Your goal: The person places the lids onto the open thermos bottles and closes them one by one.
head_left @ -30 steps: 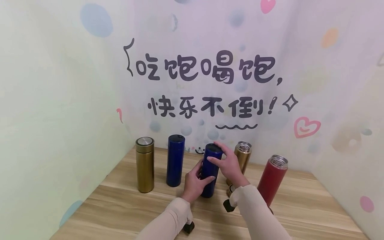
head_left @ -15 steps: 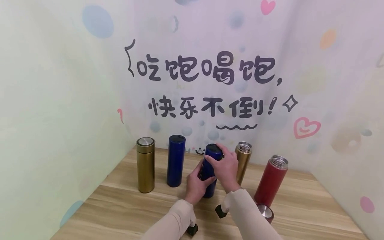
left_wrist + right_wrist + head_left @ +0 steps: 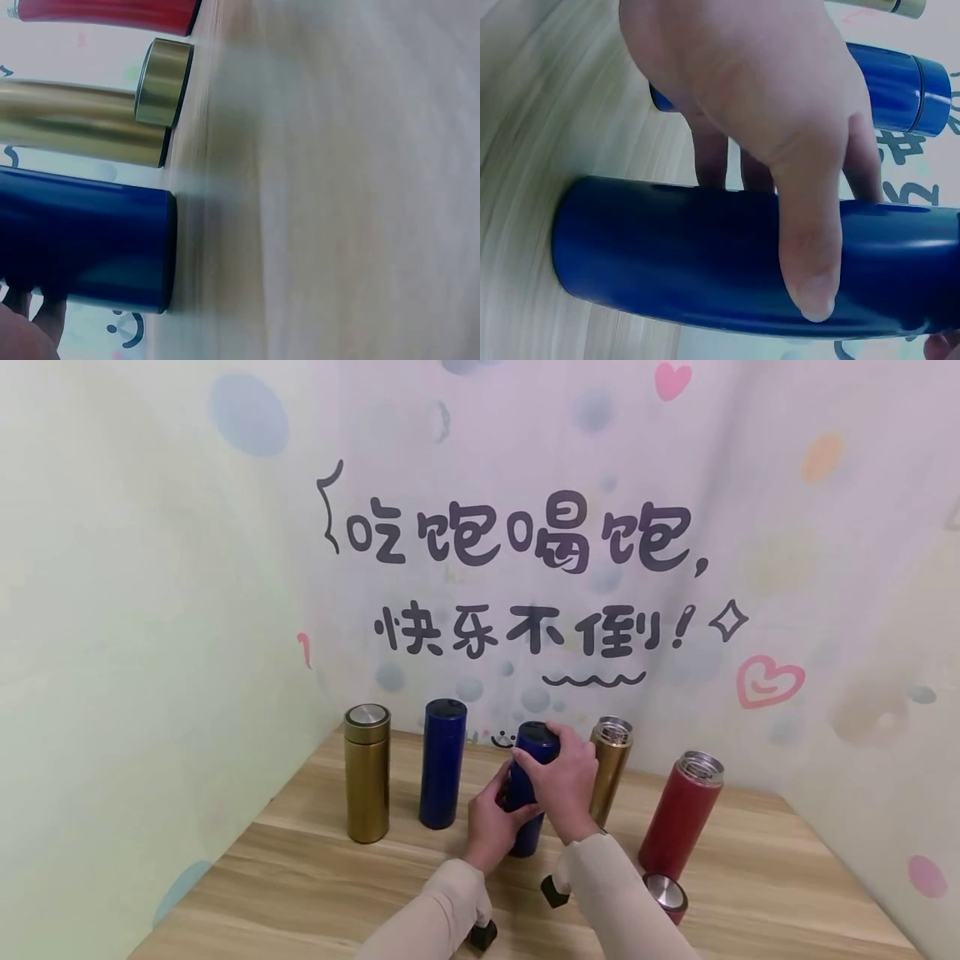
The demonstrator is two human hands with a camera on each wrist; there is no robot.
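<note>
Blue flask in both hands

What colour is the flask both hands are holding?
Dark blue flask, lid included; the right wrist view shows it best.

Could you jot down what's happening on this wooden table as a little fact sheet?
Held: tall dark blue metal flask, upright on wooden table
Left hand: grips flask body
Right hand: grips flask cap
Capped: gold steel-topped flask; second blue flask
Uncapped: gold flask; red flask
Loose: red lid by red flask
</note>
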